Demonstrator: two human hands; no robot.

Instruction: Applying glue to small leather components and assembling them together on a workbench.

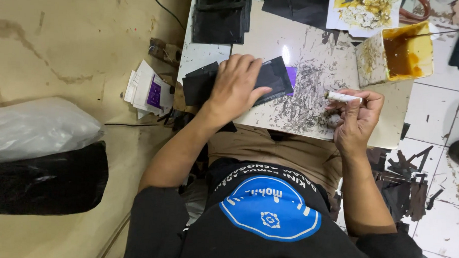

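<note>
left hand [234, 88] is pressed flat, fingers spread, on black sheet [274, 79] at board [311, 121] edge; right hand [356, 120] is pinched shut on small white stick [344, 98]. w/ pressure eased, sheet could be shifted; glue tub [407, 53] nr the right could be knocked.

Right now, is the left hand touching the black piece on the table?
Touching. The head view shows the left hand pressed flat on the black piece, fingers spread across its top with no gap. The right hand holds a small white stick apart from it.

A craft workshop: glue tub [406, 51], stained worktable [312, 86], leather offcuts [403, 188].
</note>
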